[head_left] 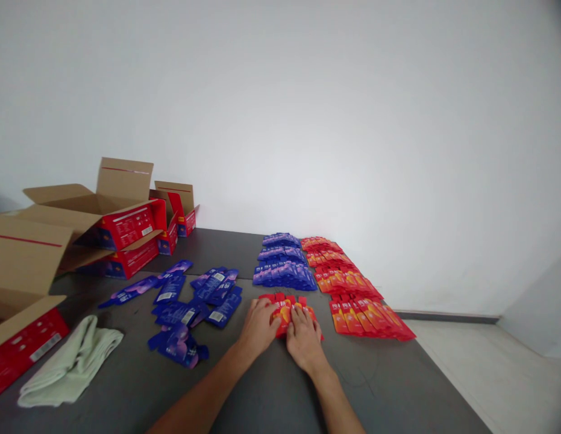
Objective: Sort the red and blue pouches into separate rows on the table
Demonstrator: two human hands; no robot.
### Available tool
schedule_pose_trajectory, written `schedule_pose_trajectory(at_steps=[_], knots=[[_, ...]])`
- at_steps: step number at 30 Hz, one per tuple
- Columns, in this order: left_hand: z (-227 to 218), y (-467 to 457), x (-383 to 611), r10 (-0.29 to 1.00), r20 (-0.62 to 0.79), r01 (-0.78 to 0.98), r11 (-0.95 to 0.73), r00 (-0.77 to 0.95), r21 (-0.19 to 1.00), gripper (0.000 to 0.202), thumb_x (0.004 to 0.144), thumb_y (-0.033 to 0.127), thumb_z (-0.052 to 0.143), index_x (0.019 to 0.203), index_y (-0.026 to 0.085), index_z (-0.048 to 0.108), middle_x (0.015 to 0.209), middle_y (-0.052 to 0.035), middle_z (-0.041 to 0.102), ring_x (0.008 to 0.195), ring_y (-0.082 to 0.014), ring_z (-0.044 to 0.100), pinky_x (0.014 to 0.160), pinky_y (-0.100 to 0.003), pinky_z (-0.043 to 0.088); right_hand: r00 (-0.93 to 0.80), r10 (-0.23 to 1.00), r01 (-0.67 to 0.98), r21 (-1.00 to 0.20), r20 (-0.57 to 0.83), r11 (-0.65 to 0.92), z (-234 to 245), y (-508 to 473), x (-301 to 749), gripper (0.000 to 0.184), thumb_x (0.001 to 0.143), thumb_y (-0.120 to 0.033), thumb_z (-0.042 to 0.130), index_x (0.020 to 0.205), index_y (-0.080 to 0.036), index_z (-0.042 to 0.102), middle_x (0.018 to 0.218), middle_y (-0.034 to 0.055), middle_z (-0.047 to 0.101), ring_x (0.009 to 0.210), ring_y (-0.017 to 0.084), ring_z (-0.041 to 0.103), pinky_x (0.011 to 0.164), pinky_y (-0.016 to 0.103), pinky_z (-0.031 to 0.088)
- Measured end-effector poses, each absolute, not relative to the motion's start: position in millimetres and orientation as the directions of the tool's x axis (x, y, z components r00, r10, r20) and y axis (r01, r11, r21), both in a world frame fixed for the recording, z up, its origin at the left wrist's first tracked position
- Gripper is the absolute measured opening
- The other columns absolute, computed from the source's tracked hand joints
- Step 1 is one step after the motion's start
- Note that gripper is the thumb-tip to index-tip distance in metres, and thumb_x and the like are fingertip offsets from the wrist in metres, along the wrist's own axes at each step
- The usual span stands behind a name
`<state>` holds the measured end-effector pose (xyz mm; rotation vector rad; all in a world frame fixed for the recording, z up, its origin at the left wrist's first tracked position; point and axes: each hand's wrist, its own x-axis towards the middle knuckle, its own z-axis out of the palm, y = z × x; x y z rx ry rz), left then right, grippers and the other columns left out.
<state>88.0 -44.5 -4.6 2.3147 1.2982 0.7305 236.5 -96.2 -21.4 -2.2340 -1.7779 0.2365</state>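
Observation:
Both my hands rest on a short row of red-and-orange flat packets [284, 310] lying overlapped on the dark table. My left hand [258, 325] lies over the row's left end, thumb apart from the fingers. Across the right part of the row, my right hand [304, 340] lies with its fingers stretched out flat. The hands hide parts of these packets. Just beyond them are stacked rows of blue-purple packets [284, 275]. To the right, more red-orange packets [368, 316] lie fanned out in several rows.
Loose blue packets [178, 345] lie scattered left of my hands. A folded pale cloth [75, 364] is near the front left. Several open red-and-brown cartons [131, 226] stand along the left side. The table [398, 386] ends at right; a white wall [352, 120] rises behind.

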Motion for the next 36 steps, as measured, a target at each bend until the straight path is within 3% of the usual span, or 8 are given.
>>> schedule_pose_trajectory(at_steps=[3,5,9,12,15,20,27,36], knots=[[-9,-52,81,0.844,0.166,0.674,-0.512,0.510,0.533,0.061,0.082,0.041,0.052,0.142,0.034,0.042,0.155,-0.0035,0.030,0.142,-0.0343,0.018,0.114,-0.054,0.013,0.227,0.973,0.934,-0.295,0.050,-0.203,-21,-99,234,0.052,0.096,-0.037,0.027,0.146,-0.027,0.037,0.156,0.0017,0.025,0.144,0.026,0.016,0.114,0.050,0.012],[-14,-55,77,0.831,0.077,0.688,-0.505,0.551,0.521,0.066,0.084,0.045,0.048,0.148,0.038,0.029,0.160,-0.0011,0.015,0.146,-0.0374,0.002,0.112,-0.062,0.004,0.221,0.974,0.936,-0.291,0.049,-0.198,-21,-101,234,0.051,0.097,-0.041,0.027,0.147,-0.031,0.035,0.157,0.0011,0.022,0.145,0.028,0.011,0.113,0.056,0.010],[-22,-55,75,0.800,-0.001,0.691,-0.517,0.599,0.505,0.065,0.088,0.046,0.039,0.150,0.041,0.017,0.161,-0.0005,0.007,0.146,-0.0373,-0.005,0.110,-0.067,-0.002,0.217,0.976,0.931,-0.304,0.008,-0.204,-23,-103,233,0.051,0.098,-0.047,0.022,0.147,-0.036,0.031,0.159,-0.0002,0.014,0.146,0.030,0.002,0.110,0.063,0.008],[-27,-54,77,0.790,0.005,0.691,-0.540,0.613,0.480,0.072,0.086,0.041,0.044,0.150,0.043,0.011,0.161,0.0022,0.002,0.145,-0.0365,-0.008,0.110,-0.067,-0.004,0.207,0.978,0.930,-0.308,-0.007,-0.199,-23,-103,232,0.052,0.098,-0.050,0.021,0.148,-0.036,0.028,0.159,0.0003,0.013,0.146,0.031,0.001,0.109,0.065,0.006],[-31,-56,80,0.796,0.021,0.706,-0.549,0.605,0.447,0.076,0.085,0.040,0.045,0.151,0.039,0.009,0.161,0.0011,0.002,0.145,-0.0370,-0.009,0.110,-0.067,-0.005,0.207,0.978,0.933,-0.301,-0.006,-0.199,-22,-104,231,0.053,0.098,-0.051,0.022,0.149,-0.037,0.026,0.159,0.0013,0.012,0.145,0.032,0.002,0.109,0.066,0.007],[-34,-57,80,0.781,0.072,0.694,-0.590,0.621,0.411,0.062,0.093,0.042,0.031,0.152,0.031,0.016,0.161,-0.0025,0.009,0.146,-0.0348,-0.001,0.113,-0.063,0.004,0.211,0.977,0.941,-0.269,-0.012,-0.206,-22,-104,229,0.053,0.098,-0.051,0.022,0.149,-0.037,0.026,0.159,0.0022,0.014,0.145,0.032,0.005,0.108,0.065,0.010],[-27,-56,78,0.762,0.074,0.672,-0.608,0.643,0.424,0.060,0.093,0.044,0.034,0.151,0.030,0.024,0.159,-0.0044,0.018,0.146,-0.0324,0.008,0.115,-0.059,0.010,0.206,0.978,0.944,-0.261,-0.015,-0.203,-18,-109,231,0.054,0.097,-0.054,0.021,0.148,-0.036,0.028,0.159,0.0019,0.016,0.145,0.031,0.008,0.109,0.062,0.013],[-24,-61,76,0.730,0.073,0.646,-0.642,0.679,0.412,0.060,0.094,0.042,0.033,0.152,0.030,0.020,0.160,-0.0049,0.017,0.147,-0.0276,0.009,0.116,-0.056,0.008,0.202,0.979,0.941,-0.278,0.010,-0.192,-14,-119,230,0.056,0.096,-0.055,0.024,0.147,-0.034,0.031,0.157,0.0040,0.021,0.144,0.032,0.013,0.109,0.061,0.014]])
